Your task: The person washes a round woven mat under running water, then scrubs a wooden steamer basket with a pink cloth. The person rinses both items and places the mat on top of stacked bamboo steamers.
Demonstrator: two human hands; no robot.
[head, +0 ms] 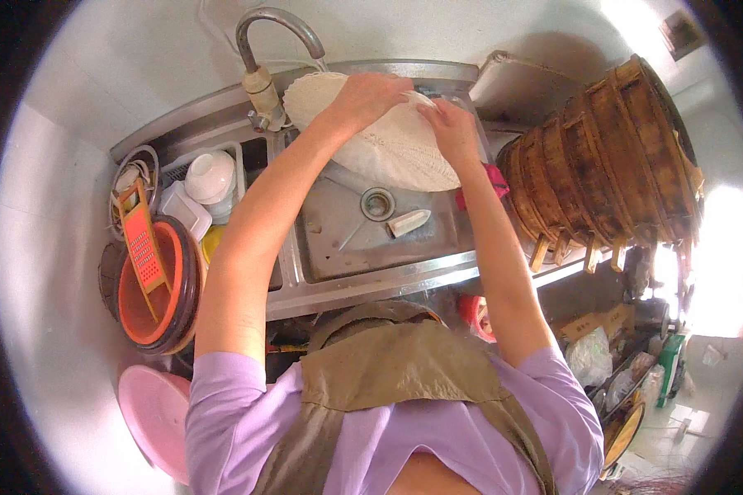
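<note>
Both hands grip a round, off-white woven mat (396, 158), which looks like a steamer liner, over the right basin of a steel sink (340, 260). My left hand (371, 99) pinches its upper edge, fingers partly hidden. Close by on the right, my right hand (455, 127) has thumb and fingers on the same edge. The mat sags towards me between them and hides the back of the basin. A curved metal faucet (285, 18) ends just above the mat, with a thin stream seemingly at its spout. Below the mat are the drain (378, 204) and a pale pointed block (408, 223).
Left of the basin, white bowls (210, 176) sit in a rack. An orange grater (142, 244) leans in an orange basin (161, 328); a pink basin (152, 421) is lower. Stacked wooden steamers (600, 154) stand close on the right, beside a red cloth (495, 179).
</note>
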